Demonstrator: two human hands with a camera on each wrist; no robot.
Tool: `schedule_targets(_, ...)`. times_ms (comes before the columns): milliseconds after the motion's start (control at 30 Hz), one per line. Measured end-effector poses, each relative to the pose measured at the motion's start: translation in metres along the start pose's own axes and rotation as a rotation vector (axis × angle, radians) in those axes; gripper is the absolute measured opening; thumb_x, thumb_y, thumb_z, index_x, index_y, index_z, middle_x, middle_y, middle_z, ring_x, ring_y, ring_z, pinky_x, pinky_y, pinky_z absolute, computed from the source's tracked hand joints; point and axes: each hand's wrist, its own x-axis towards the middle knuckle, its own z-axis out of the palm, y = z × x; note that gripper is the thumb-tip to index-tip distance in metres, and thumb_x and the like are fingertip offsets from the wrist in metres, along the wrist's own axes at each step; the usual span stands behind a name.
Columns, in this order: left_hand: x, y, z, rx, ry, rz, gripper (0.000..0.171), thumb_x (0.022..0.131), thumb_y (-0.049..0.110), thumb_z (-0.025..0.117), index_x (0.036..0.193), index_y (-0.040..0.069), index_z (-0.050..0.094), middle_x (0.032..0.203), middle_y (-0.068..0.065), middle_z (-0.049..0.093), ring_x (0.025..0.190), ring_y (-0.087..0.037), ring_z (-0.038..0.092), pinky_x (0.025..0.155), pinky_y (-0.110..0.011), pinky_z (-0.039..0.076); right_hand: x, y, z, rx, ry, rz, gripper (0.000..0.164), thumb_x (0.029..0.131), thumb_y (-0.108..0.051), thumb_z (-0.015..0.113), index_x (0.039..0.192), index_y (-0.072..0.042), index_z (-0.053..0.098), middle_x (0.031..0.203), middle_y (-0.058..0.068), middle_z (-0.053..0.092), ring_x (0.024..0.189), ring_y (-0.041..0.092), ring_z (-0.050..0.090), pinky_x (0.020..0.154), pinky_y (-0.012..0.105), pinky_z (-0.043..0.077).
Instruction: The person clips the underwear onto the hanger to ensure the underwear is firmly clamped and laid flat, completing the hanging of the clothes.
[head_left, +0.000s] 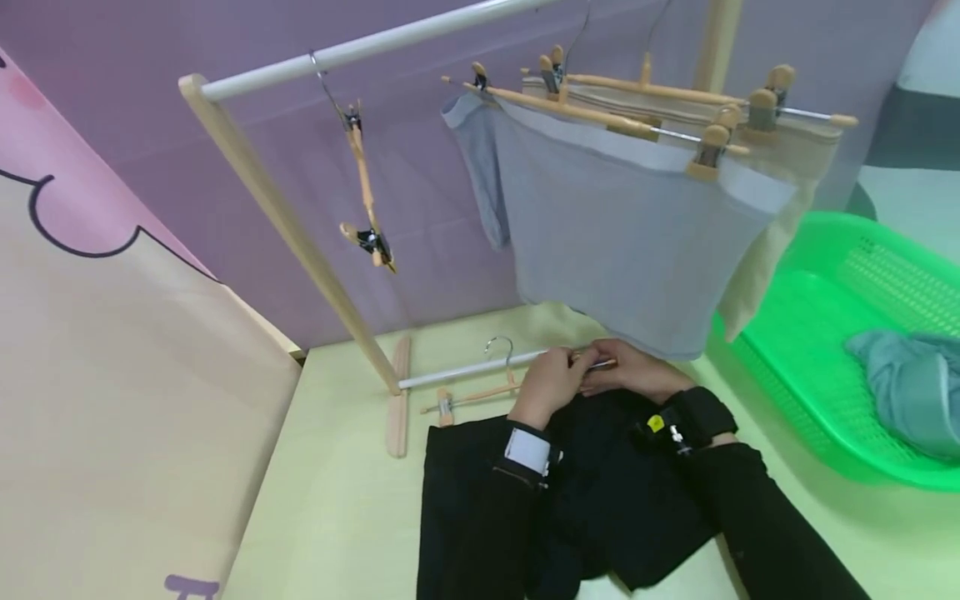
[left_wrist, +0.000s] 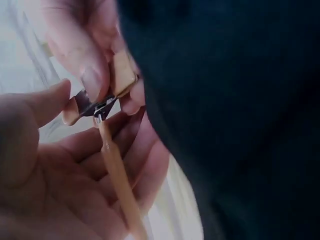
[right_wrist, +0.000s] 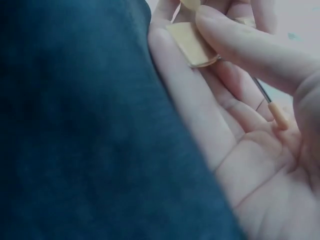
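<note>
A wooden clip hanger [head_left: 480, 395] lies along the top edge of a black garment [head_left: 465, 483] on the table. Its left clip [head_left: 446, 408] sits at the garment's upper left corner. My left hand [head_left: 551, 383] holds the hanger near its right end, thumb at the clip's handle and fingers behind the bar. From the other side, my right hand [head_left: 633, 371] pinches the same clip, whose wooden jaw [right_wrist: 192, 44] shows between thumb and forefinger. In the left wrist view, the clip [left_wrist: 122, 72] is right beside the dark cloth [left_wrist: 240, 100].
Above my hands, a rack's white rail [head_left: 375, 43] carries an unloaded clip hanger [head_left: 363, 179] and grey shorts [head_left: 615, 217], with a beige garment [head_left: 765, 267] behind. On the right, a green basket [head_left: 795, 358] holds a grey-green cloth [head_left: 911, 392]. The rack's wooden foot [head_left: 399, 408] stands at left.
</note>
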Motion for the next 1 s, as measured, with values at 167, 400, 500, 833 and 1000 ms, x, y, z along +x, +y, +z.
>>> schedule_targets(167, 0.003, -0.005, -0.004, -0.011, -0.028, 0.009, 0.048, 0.104, 0.05, 0.042, 0.091, 0.013, 0.068, 0.08, -0.001, 0.063, 0.07, -0.015, 0.057, 0.063, -0.029, 0.044, 0.003, -0.005, 0.0, -0.003, -0.006, 0.013, 0.031, 0.094, -0.004, 0.066, 0.119, 0.008, 0.051, 0.112, 0.01, 0.066, 0.098, 0.023, 0.07, 0.088, 0.042, 0.057)
schedule_targets(400, 0.005, -0.012, -0.005, -0.131, 0.007, 0.044, 0.045, 0.101, 0.046, 0.053, 0.08, 0.009, 0.068, 0.067, 0.001, 0.057, 0.057, -0.011, 0.047, 0.056, -0.023, 0.039, -0.009, -0.02, -0.009, -0.228, 0.001, 0.048, 0.03, 0.098, -0.014, 0.063, 0.121, 0.003, 0.055, 0.118, 0.017, 0.06, 0.103, 0.023, 0.064, 0.089, 0.04, 0.054)
schedule_targets(500, 0.004, -0.015, -0.005, -0.155, 0.023, 0.061, 0.04, 0.1, 0.042, 0.058, 0.081, 0.009, 0.071, 0.07, 0.001, 0.061, 0.059, -0.01, 0.048, 0.059, -0.023, 0.039, -0.019, -0.028, -0.013, -0.372, 0.059, 0.04, 0.022, 0.098, -0.01, 0.062, 0.113, 0.005, 0.058, 0.109, 0.018, 0.06, 0.099, 0.026, 0.062, 0.087, 0.041, 0.051)
schedule_targets(833, 0.003, -0.018, -0.007, -0.185, 0.031, 0.115, 0.036, 0.096, 0.045, 0.062, 0.09, 0.013, 0.078, 0.081, 0.0, 0.074, 0.07, -0.008, 0.064, 0.067, -0.023, 0.049, -0.032, -0.046, -0.009, -0.666, 0.171, 0.006, 0.039, 0.087, -0.014, 0.076, 0.113, 0.01, 0.059, 0.101, 0.025, 0.063, 0.091, 0.039, 0.063, 0.079, 0.05, 0.053)
schedule_targets(1000, 0.004, -0.018, -0.009, -0.195, 0.063, 0.139, 0.035, 0.095, 0.046, 0.063, 0.098, 0.016, 0.08, 0.081, 0.002, 0.075, 0.071, -0.005, 0.066, 0.071, -0.022, 0.052, -0.027, -0.04, -0.009, -0.538, 0.043, 0.092, 0.076, 0.091, -0.024, 0.074, 0.146, 0.008, 0.032, 0.12, 0.027, 0.059, 0.106, 0.04, 0.061, 0.086, 0.049, 0.053)
